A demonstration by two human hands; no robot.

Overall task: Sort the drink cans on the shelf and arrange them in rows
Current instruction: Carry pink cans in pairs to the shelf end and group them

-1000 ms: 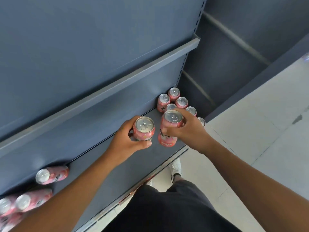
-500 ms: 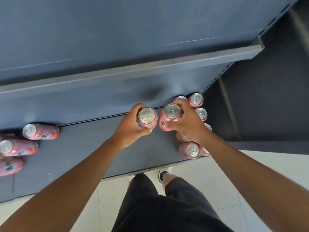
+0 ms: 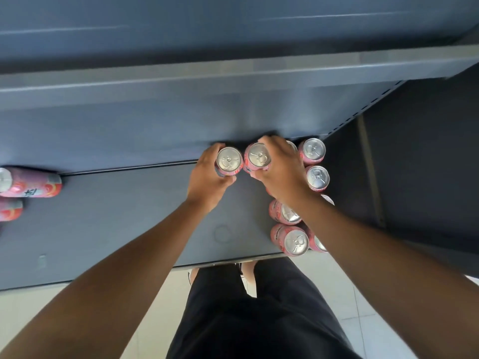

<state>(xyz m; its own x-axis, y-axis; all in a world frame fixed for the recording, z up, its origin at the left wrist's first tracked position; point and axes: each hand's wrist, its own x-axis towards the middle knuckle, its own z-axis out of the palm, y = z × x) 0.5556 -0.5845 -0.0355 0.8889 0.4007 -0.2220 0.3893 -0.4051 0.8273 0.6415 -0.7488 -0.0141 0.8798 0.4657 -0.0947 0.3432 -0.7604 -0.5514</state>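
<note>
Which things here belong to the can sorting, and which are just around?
Job: pink aluminium drink can in left hand; matching pink can in right hand; upright pink cans, right; toppled pink cans, left; lower grey metal shelf.
Around: upper grey shelf; pale tiled floor.

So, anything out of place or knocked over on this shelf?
Yes: at the far left of the shelf, one pink can and a second can lie on their sides, away from the upright cans at the right.

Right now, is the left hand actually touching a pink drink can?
Touching. The head view shows the left hand wrapped round an upright pink drink can, with the thumb on its near side and the fingers on its far side.
</note>
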